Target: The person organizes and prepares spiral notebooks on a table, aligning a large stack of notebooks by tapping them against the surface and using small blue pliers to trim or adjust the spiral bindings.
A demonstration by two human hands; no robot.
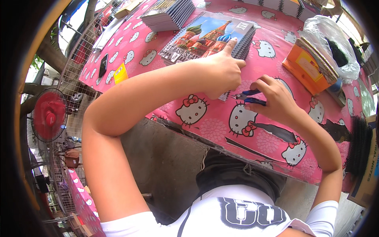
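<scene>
A spiral-bound notebook (205, 36) with a colourful picture of domed buildings on its cover lies on the pink table (221, 126). My left hand (221, 71) presses down on its near right corner, thumb stretched along the black spiral binding (244, 41). My right hand (272, 96) grips small blue-handled pliers (248, 97), whose tip points left at the lower end of the binding, just under my left hand.
A stack of spiral notebooks (167, 14) lies at the back left. An orange box (304, 69) with cardboard sheets and a clear plastic bag (329, 37) sit at the right. Black spiral coils (358, 146) lie at the right edge. A red fan (49, 115) stands far left.
</scene>
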